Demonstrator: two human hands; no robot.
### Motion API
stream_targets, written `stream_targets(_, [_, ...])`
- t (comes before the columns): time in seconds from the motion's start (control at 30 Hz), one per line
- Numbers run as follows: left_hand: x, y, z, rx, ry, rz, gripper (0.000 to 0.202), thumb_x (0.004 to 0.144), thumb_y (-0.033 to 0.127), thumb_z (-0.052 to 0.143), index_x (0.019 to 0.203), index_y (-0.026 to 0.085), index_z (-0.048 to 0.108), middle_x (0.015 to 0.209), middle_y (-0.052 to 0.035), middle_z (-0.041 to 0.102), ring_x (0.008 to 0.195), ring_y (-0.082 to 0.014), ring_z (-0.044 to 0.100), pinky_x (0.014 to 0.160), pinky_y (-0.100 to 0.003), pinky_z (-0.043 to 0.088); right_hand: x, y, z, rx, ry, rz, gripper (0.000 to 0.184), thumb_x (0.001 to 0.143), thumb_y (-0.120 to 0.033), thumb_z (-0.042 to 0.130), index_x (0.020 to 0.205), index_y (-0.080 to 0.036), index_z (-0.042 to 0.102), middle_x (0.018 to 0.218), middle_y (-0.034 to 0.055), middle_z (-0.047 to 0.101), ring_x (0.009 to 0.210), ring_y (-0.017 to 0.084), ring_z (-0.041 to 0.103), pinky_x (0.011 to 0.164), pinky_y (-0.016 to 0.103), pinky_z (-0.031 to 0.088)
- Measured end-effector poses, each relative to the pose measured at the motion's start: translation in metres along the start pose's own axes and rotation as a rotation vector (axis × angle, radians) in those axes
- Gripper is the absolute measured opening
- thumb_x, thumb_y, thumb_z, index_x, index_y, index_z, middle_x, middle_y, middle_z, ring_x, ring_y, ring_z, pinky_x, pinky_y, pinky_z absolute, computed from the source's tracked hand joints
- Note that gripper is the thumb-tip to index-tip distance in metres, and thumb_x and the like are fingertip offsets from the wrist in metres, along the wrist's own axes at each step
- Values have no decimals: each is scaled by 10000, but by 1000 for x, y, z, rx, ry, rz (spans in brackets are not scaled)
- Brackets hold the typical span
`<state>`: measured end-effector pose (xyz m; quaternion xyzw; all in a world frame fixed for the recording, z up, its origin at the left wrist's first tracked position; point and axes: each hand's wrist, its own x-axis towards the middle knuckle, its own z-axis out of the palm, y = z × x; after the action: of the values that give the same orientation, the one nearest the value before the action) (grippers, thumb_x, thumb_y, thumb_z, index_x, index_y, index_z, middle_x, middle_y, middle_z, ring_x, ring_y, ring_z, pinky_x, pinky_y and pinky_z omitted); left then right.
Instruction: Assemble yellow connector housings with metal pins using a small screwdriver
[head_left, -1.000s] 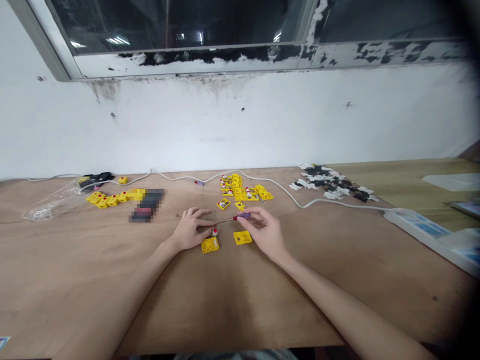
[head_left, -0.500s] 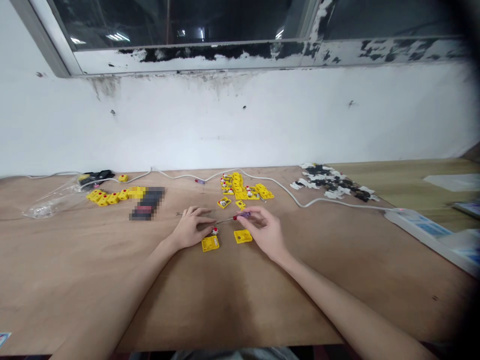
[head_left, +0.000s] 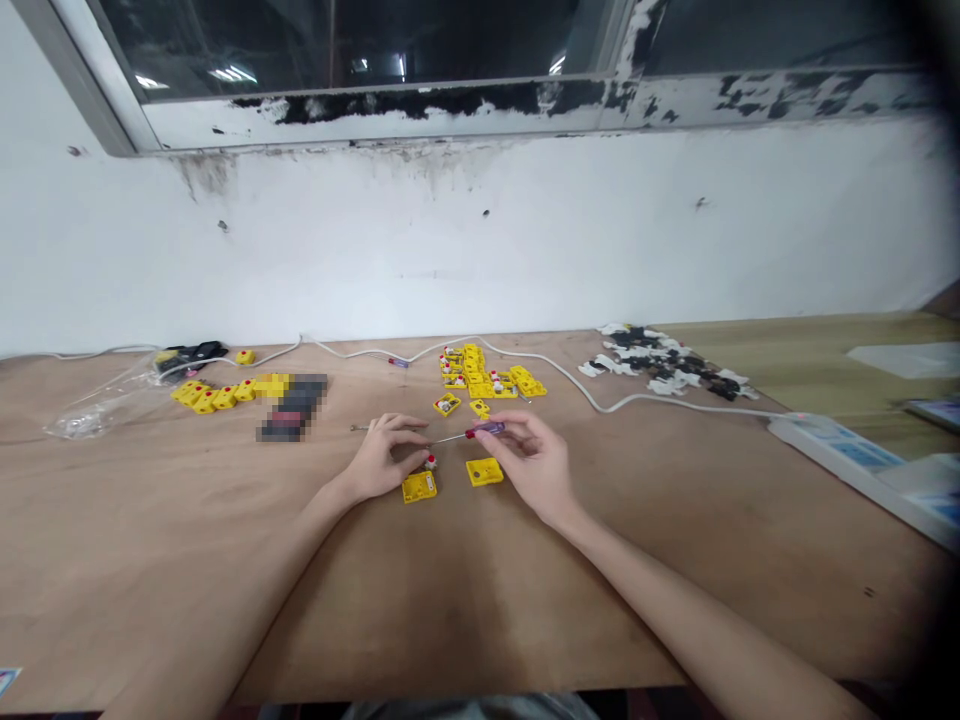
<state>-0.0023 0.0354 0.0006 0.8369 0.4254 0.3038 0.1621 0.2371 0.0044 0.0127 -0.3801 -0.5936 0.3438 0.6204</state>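
Note:
My right hand [head_left: 531,462] grips a small screwdriver [head_left: 480,431] with a red and purple handle, its thin shaft pointing left toward my left hand. My left hand [head_left: 379,458] rests on the wooden table [head_left: 450,590], fingers curled round a small red and white part [head_left: 430,462] that I can barely make out. Two flat yellow plastic pieces lie just in front of my hands: one [head_left: 419,487] below my left fingers, one [head_left: 484,471] below my right fingers.
A cluster of yellow parts [head_left: 484,381] lies behind my hands, a row of yellow parts [head_left: 225,394] at the left beside a clear bag [head_left: 97,410]. Black and white pieces [head_left: 660,369] sit at the right. A white cable [head_left: 600,400] runs to a power strip [head_left: 840,455].
Both hands stay almost where they were. The view has shifted slightly; the screwdriver remains in my right hand with its tip near my left fingers.

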Motion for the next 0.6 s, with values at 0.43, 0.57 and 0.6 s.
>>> stream_targets(0.43, [-4, 14, -6, 173, 140, 192, 127, 873, 199, 621, 919, 246, 730, 1132, -41, 691, 1055, -229, 572, 923, -420, 399, 0, -6, 0, -82, 6, -96, 184, 837, -280, 752, 1011, -222, 740, 956, 48, 773, 839, 213, 748, 821, 350, 625])
stream_targets(0.57, [-6, 25, -8, 235, 145, 244, 129, 855, 174, 617, 916, 231, 715, 1126, -53, 689, 1076, -236, 574, 925, -424, 398, -3, -6, 0, -90, -48, -170, 279, 867, -239, 724, 1146, -253, 721, 1026, 44, 763, 879, 212, 743, 873, 368, 613])
stream_targets(0.6, [-7, 27, -7, 237, 145, 249, 123, 861, 182, 615, 918, 230, 712, 1124, -53, 689, 1079, -236, 575, 926, -425, 397, -3, -8, 1, -63, -80, -175, 308, 883, -237, 705, 1191, -257, 700, 1062, 50, 755, 914, 215, 738, 893, 375, 608])
